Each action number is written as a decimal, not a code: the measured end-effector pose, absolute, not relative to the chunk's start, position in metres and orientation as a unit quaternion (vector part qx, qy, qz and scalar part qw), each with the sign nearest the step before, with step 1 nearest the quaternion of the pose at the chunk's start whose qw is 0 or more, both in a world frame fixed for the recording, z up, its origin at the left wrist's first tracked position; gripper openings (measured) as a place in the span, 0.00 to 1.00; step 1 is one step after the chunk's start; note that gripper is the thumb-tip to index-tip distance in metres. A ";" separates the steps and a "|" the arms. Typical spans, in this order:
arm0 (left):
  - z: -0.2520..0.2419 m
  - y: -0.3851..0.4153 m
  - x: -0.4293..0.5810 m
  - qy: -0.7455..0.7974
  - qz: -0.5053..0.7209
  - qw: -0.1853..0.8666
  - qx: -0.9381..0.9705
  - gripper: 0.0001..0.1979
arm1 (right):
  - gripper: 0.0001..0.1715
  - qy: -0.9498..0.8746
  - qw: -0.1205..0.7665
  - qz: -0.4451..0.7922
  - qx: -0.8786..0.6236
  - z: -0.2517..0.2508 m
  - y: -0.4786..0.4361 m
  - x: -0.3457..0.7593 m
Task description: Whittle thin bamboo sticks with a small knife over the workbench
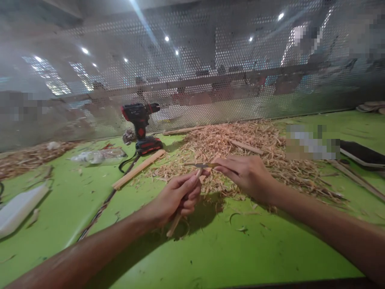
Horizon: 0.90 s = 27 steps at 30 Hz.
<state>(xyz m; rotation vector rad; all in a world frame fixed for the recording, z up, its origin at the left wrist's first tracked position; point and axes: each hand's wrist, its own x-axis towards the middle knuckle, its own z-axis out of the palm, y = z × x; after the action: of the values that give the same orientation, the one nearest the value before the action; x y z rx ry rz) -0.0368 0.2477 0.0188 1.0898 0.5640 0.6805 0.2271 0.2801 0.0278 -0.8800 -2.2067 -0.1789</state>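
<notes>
My left hand (pixel 183 194) is wrapped round a thin wooden stick (pixel 173 227), whose lower end sticks out below the fingers, tilted. The fingers of my right hand (pixel 240 172) pinch a small knife (pixel 204 165), its blade pointing left and lying across the upper end of the stick. Both hands are close together over the green table (pixel 240 249). Wood shavings (pixel 237 136) are heaped just behind them.
A black and red cordless drill (pixel 141 126) stands at the back left, a flat wooden strip (pixel 138 169) before it. Further left are a plastic bag (pixel 99 155) and a white block (pixel 22 208). A dark flat object (pixel 362 153) lies right. A perforated screen (pixel 192 88) closes the back.
</notes>
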 end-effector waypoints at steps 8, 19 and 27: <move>0.023 0.248 -0.038 0.260 0.315 0.768 0.493 0.10 | 0.15 -0.814 0.457 -0.038 -0.357 0.044 0.294 0.249; 0.018 0.248 -0.033 0.241 0.344 0.764 0.489 0.08 | 0.16 -0.873 0.396 0.001 -0.284 0.022 0.278 0.217; 0.017 0.249 -0.033 0.248 0.355 0.747 0.505 0.09 | 0.16 -0.865 0.422 0.005 -0.270 0.020 0.276 0.210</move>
<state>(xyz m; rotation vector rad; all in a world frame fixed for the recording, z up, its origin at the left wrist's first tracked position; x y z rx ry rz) -0.0334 0.2495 0.0173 1.1039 0.5429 0.7761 0.2101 0.2757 0.0203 -0.6763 -2.1673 0.0113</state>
